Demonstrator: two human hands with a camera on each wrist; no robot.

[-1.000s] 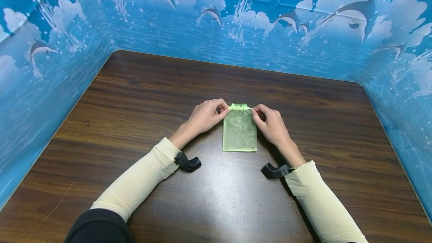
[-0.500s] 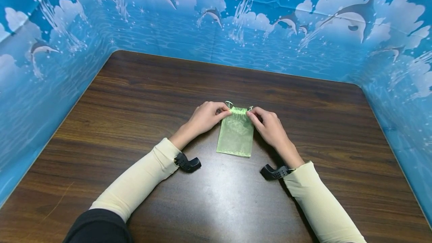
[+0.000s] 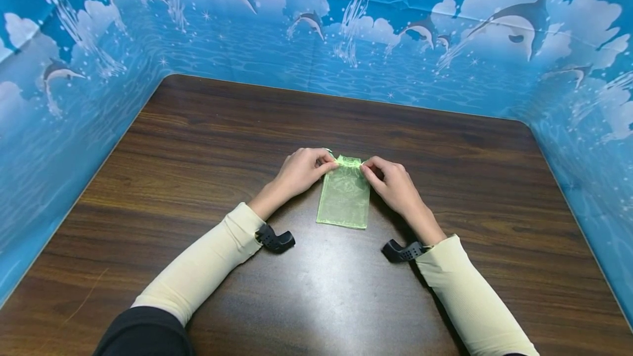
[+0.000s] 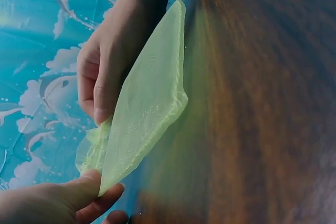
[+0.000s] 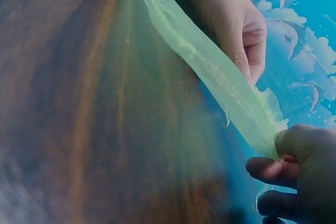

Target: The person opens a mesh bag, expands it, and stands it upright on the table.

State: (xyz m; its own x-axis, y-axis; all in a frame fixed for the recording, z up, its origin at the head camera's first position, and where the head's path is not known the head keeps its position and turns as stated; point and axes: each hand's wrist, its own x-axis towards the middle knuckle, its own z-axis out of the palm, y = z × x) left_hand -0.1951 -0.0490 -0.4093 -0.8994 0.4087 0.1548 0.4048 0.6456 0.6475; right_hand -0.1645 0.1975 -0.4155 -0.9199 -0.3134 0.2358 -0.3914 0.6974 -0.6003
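While the left hand [image 3: 304,169] and the right hand [image 3: 395,181] each pinch one side of the ruffled neck [image 3: 349,162] between thumb and fingers, the green bag [image 3: 343,202] spans the gap between their fingertips, its body reaching from them toward the person. I cannot tell whether it touches the table [image 3: 237,117] beneath. To work the neck well, I judge, both pinches should sit level and any pull be even and gentle, since such thin cloth would likely skew if one side led. The fingers cover both ends of the neck from above, so the wrist views serve better there. A thin cord loop [image 5: 258,198] hangs beside the right hand's lower fingers and could snag on them. Behind the fingers, toward the person, sit two black wrist cameras [image 3: 274,239] and pale sleeves [image 3: 207,257], well apart from the bag; beyond the fingertips, past the table's far edge, rises a dolphin-print cloth [image 3: 296,62].
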